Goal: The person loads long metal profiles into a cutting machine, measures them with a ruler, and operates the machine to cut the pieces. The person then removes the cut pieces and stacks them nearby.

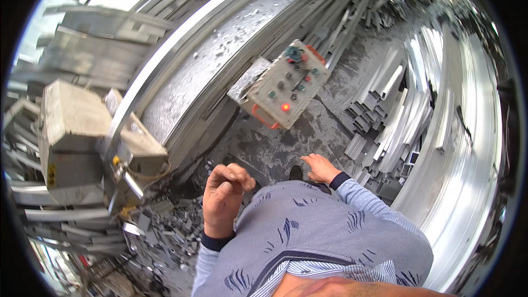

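My left hand (pixel 223 197) is raised in front of my apron, its fingers loosely bent and the palm side partly showing. I see nothing in it. Lower and to the right, my right hand (pixel 321 168) hangs near my right hip with its fingers stretched forward, and it touches nothing that I can see. Beyond both hands stands a control box (pixel 291 85) with several buttons and knobs, one lit red, and an orange handle at each end. Both hands are apart from it. I wear a grey-blue patterned apron (pixel 308 225) over striped sleeves.
A long machine bed (pixel 214 49) strewn with metal chips runs along the left, beside a boxy machine head (pixel 74 113). Metal offcuts (pixel 165 231) lie heaped at lower left. Stacked aluminium profiles (pixel 385 115) and long bright profiles (pixel 467 170) fill the right. A cable crosses the floor.
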Motion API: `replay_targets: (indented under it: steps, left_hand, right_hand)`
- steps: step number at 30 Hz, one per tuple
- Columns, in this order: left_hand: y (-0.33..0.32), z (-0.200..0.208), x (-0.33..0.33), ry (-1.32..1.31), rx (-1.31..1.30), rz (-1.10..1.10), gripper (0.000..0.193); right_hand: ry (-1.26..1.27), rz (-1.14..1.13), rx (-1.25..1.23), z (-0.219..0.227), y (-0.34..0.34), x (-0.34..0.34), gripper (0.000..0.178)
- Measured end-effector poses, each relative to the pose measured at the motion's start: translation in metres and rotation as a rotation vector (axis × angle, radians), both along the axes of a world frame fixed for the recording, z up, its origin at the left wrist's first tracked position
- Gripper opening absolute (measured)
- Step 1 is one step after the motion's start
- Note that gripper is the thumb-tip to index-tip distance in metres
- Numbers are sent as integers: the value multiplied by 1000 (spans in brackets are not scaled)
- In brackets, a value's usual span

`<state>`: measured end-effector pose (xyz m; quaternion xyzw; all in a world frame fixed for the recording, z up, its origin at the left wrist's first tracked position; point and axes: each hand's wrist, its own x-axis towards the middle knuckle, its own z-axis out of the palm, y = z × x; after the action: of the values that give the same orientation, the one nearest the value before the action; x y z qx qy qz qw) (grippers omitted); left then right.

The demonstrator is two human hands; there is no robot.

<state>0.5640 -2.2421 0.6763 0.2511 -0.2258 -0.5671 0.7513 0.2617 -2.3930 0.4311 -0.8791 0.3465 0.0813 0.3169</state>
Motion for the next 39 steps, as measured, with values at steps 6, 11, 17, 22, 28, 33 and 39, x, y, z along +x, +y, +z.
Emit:
replay_targets:
  steps: [6, 11, 17, 22, 28, 33, 39]
  left_hand:
    - [-1, -57, -49, 217, 487, 216, 12]
    - [-43, -76, -76, 158, 497, 58, 13]
    - [-105, -78, -94, 54, 468, -163, 15]
    - [-127, -77, -90, 52, 456, -296, 16]
    - [-124, -78, -70, 8, 440, -249, 15]
    - [-116, -83, -53, 55, 433, -235, 15]
    - [-96, -100, -28, 132, 490, -141, 14]
  right_hand:
    - [-50, -15, -24, -8, -17, -64, 61]
    - [-97, -122, -10, -20, -27, -110, 65]
    - [-124, -392, -57, -38, -12, -161, 62]
    - [-64, -459, 5, -66, 8, -166, 61]
    - [-106, -485, -29, -80, -4, -148, 59]
    - [-74, -445, -22, -75, -9, -128, 58]
    - [-33, -343, 29, -71, -10, -108, 57]
